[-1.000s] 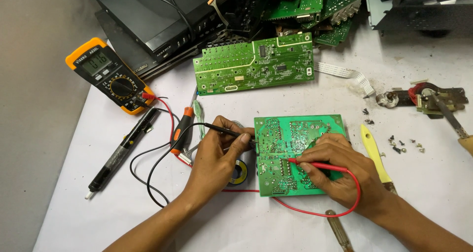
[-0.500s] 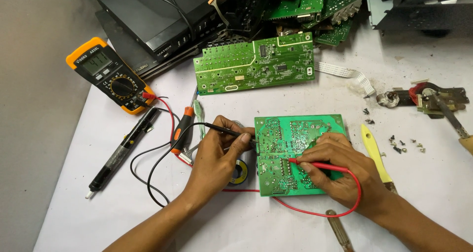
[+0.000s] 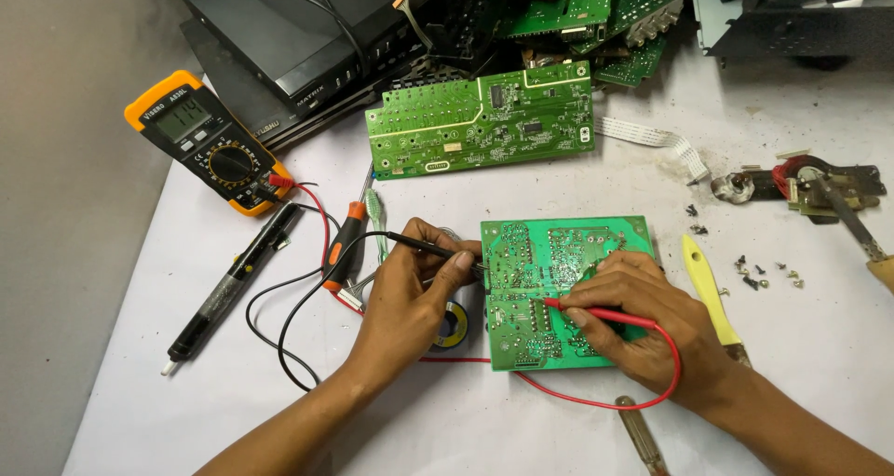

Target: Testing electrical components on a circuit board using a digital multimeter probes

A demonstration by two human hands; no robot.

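Observation:
A small green circuit board (image 3: 540, 257) lies solder side up on the white table. My left hand (image 3: 410, 294) pinches a black test probe (image 3: 424, 245), its tip touching the board's left edge. My right hand (image 3: 643, 318) rests on the board and grips a red test probe (image 3: 605, 315), tip pointing left onto the board's middle. Red and black leads run to an orange-cased multimeter (image 3: 209, 141) at the far left, its display lit.
A larger green board (image 3: 480, 122) lies behind, with a pile of boards and a black box beyond. An orange-handled screwdriver (image 3: 346, 243), a black pen-shaped tool (image 3: 228, 285), a solder roll (image 3: 453, 325), a yellow-handled tool (image 3: 703, 285) and loose screws (image 3: 764, 271) lie around.

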